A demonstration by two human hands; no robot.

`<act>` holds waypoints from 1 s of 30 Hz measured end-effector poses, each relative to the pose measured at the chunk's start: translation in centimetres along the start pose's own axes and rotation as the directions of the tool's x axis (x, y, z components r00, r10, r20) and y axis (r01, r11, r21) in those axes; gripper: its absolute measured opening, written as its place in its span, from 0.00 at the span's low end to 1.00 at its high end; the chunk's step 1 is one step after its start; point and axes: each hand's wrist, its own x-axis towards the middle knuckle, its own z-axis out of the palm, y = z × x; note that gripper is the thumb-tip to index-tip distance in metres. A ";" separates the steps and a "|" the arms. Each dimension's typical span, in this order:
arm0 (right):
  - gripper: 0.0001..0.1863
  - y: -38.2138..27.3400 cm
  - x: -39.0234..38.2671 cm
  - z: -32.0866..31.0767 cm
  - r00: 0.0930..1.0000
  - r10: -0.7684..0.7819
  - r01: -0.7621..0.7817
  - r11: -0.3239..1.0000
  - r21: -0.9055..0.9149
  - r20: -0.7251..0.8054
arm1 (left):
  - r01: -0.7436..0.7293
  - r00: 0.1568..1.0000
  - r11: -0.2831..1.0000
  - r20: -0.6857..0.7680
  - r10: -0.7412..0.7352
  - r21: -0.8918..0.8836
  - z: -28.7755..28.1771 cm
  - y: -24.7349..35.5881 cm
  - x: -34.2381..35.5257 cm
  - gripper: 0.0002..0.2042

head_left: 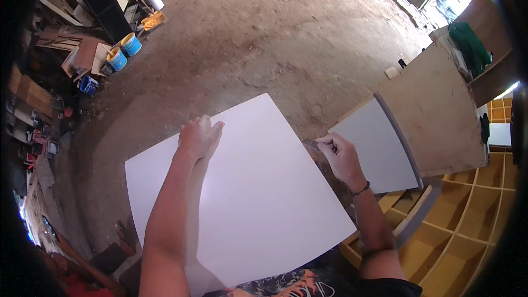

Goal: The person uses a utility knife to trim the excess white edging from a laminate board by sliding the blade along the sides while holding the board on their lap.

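A large white sheet [258,187], smooth and glossy, spreads in front of my body at a slant. My left hand [199,136] lies at its far edge, fingers bent over the rim and thumb on the top face. Just beyond the sheet's right edge is my right hand [340,157], with a dark bracelet at the wrist. Its fingers are pinched together on a small, thin, dark item whose kind I cannot make out. Behind that hand lies a smaller white panel [374,148] with a grey curved edge strip.
A plywood board [440,115] stands at the right, near a yellow compartmented frame [456,225]. Paint buckets [131,44] and wood scraps [82,58] sit far left on the dirt floor [236,38]. Part of another person [82,264] shows at the lower left.
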 end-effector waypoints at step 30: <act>0.08 -4.0 1.1 0.8 0.970 -0.030 0.064 0.989 -0.133 0.241 | 0.031 0.997 0.999 0.065 -0.032 0.008 -0.2 0.0 0.1 0.30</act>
